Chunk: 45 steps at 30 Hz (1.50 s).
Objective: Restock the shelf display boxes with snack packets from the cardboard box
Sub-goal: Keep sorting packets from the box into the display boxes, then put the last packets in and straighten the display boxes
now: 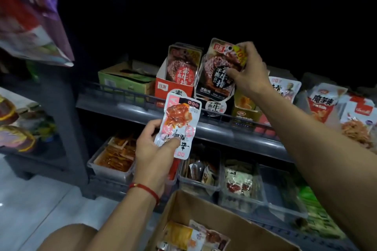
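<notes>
Holding a white plastic snack packet with red-orange food showing [177, 126], your left hand [155, 153] pinches its lower half between thumb and curled fingers, in front of the grey metal shelf rail [240, 128]. Your right hand [247, 71] grips the top right corner of a dark glossy snack packet with a meat picture [219, 71], which stands upright in the black display box [216, 106] on the upper shelf, just beside the red display box [173, 87] already holding similar packets. Below you, the open brown cardboard box [234, 230] holds more packets.
</notes>
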Tool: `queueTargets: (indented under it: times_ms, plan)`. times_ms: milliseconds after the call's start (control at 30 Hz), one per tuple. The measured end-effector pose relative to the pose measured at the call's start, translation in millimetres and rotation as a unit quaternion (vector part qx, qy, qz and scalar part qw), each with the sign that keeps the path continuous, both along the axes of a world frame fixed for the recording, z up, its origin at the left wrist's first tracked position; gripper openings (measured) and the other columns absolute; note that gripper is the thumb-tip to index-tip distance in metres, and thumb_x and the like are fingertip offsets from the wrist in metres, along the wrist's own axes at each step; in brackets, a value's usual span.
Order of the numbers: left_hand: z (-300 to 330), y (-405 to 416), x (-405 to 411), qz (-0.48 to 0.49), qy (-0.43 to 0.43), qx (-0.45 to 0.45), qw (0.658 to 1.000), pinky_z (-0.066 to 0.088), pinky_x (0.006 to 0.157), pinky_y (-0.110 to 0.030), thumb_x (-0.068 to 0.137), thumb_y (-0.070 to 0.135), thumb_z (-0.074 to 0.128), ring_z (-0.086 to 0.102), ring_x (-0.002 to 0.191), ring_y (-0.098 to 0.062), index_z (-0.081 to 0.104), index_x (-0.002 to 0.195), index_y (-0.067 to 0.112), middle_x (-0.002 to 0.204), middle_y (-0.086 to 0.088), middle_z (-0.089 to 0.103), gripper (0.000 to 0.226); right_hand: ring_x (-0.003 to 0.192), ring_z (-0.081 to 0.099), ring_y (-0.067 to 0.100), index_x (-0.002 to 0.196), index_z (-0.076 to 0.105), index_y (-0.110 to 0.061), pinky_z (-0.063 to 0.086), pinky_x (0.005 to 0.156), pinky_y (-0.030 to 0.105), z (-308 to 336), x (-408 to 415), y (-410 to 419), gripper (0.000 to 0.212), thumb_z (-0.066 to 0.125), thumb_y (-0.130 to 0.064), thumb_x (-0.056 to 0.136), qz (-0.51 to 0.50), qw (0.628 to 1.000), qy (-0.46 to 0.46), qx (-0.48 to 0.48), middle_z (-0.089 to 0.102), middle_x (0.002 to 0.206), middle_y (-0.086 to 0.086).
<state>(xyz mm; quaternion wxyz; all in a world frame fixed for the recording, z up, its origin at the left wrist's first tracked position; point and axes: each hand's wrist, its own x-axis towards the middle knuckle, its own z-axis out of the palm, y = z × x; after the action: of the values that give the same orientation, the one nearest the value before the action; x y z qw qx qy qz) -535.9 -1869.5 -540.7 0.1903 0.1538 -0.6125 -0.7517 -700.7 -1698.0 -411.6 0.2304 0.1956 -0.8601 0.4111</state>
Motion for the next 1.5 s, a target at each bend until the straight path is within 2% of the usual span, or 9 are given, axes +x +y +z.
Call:
queueTargets:
  times_ms: [133, 267, 600, 767, 933, 1067, 1167, 1333, 1500]
  plan:
    - [1.2, -1.0, -0.2, -0.002, -0.002, -0.002, 1.000, 0.065, 0.071, -0.049, 0.086, -0.004, 0.073, 0.077, 0.076, -0.019, 0.066, 0.103, 0.027, 0.084, 0.005, 0.079, 0.036, 0.102, 0.056, 0.006, 0.111, 0.046, -0.033, 0.046, 0.063, 0.002, 0.5, -5.3, 0.4, 0.034, 0.071, -0.017, 0.094, -0.011, 0.997, 0.010, 0.073, 0.056, 0.116, -0.009]
    - [0.5, 1.8, -0.9, -0.006, 0.002, -0.001, 1.000, 0.064, 0.076, -0.053, 0.086, -0.003, 0.072, 0.077, 0.081, -0.021, 0.066, 0.101, 0.028, 0.086, 0.003, 0.079, 0.036, 0.110, 0.050, 0.013, 0.115, 0.054, -0.028, 0.049, 0.100, 0.036, -9.8, -14.2, 0.6, 0.030, 0.073, -0.020, 0.092, -0.071, 0.980, 0.078, 0.172, 0.051, 0.113, -0.007]
    - [-0.2, 3.7, -2.7, -0.058, 0.020, -0.016, 0.998, 0.064, 0.077, -0.045, 0.086, -0.004, 0.075, 0.077, 0.088, -0.023, 0.069, 0.102, 0.027, 0.092, 0.000, 0.079, 0.035, 0.121, 0.050, 0.018, 0.126, 0.056, -0.023, 0.044, 0.104, 0.044, -18.1, 30.5, -10.8, 0.032, 0.059, -0.023, 0.095, -0.005, 0.944, 0.210, 0.254, 0.056, 0.126, 0.000]
    - [1.8, 7.0, -0.8, -0.117, 0.028, -0.061, 0.991, 0.064, 0.076, -0.043, 0.084, -0.002, 0.078, 0.076, 0.091, -0.021, 0.065, 0.110, 0.031, 0.096, 0.001, 0.079, 0.043, 0.129, 0.050, 0.013, 0.145, 0.047, -0.024, 0.032, 0.112, 0.032, -30.5, 83.6, 1.2, 0.050, 0.059, -0.033, 0.098, 0.150, 0.911, 0.030, 0.382, 0.053, 0.142, 0.000]
    - [1.7, 12.6, 1.5, -0.106, 0.027, 0.030, 0.994, 0.063, 0.079, -0.050, 0.088, 0.004, 0.075, 0.078, 0.087, -0.031, 0.057, 0.118, 0.020, 0.094, -0.012, 0.080, 0.038, 0.092, 0.068, 0.002, 0.115, 0.069, -0.027, 0.057, 0.082, 0.028, -26.6, 96.9, 39.4, 0.019, 0.069, -0.025, 0.096, 0.165, 0.922, -0.145, 0.318, 0.072, 0.102, -0.014]
    - [1.7, 23.0, 4.0, -0.149, 0.057, 0.132, 0.978, 0.063, 0.086, -0.042, 0.081, 0.010, 0.074, 0.074, 0.101, -0.030, 0.057, 0.127, 0.008, 0.112, -0.018, 0.075, 0.049, 0.082, 0.073, 0.012, 0.098, 0.071, -0.020, 0.062, 0.078, 0.035, -59.8, 117.5, 59.0, 0.011, 0.076, -0.014, 0.090, 0.148, 0.951, -0.263, 0.067, 0.076, 0.089, -0.002]
    - [-8.0, 38.9, 8.8, -0.226, 0.026, 0.091, 0.970, 0.060, 0.093, -0.049, 0.083, -0.004, 0.073, 0.073, 0.106, -0.033, 0.054, 0.131, 0.008, 0.113, -0.016, 0.076, 0.052, 0.076, 0.073, 0.018, 0.097, 0.068, -0.011, 0.061, 0.076, 0.038, -87.0, 132.2, 65.3, 0.011, 0.074, -0.005, 0.090, 0.119, 0.933, -0.330, -0.083, 0.076, 0.084, 0.003]
    - [-17.7, 50.9, 8.9, -0.258, 0.009, -0.148, 0.955, 0.062, 0.082, -0.032, 0.089, -0.007, 0.070, 0.076, 0.097, -0.015, 0.054, 0.129, 0.027, 0.104, 0.005, 0.079, 0.055, 0.092, 0.073, 0.009, 0.119, 0.062, -0.028, 0.063, 0.081, 0.039, -94.6, 135.4, 74.4, 0.039, 0.082, -0.027, 0.085, 0.068, 0.959, -0.276, -0.003, 0.076, 0.103, -0.007]
    - [-16.2, 52.9, 8.1, -0.273, 0.041, -0.184, 0.943, 0.060, 0.091, -0.031, 0.092, 0.002, 0.071, 0.074, 0.103, -0.011, 0.051, 0.139, 0.034, 0.107, 0.007, 0.079, 0.061, 0.094, 0.073, 0.009, 0.112, 0.062, -0.027, 0.064, 0.072, 0.032, -59.7, 133.5, 95.3, 0.029, 0.077, -0.018, 0.089, 0.059, 0.974, -0.219, 0.028, 0.074, 0.108, -0.006]
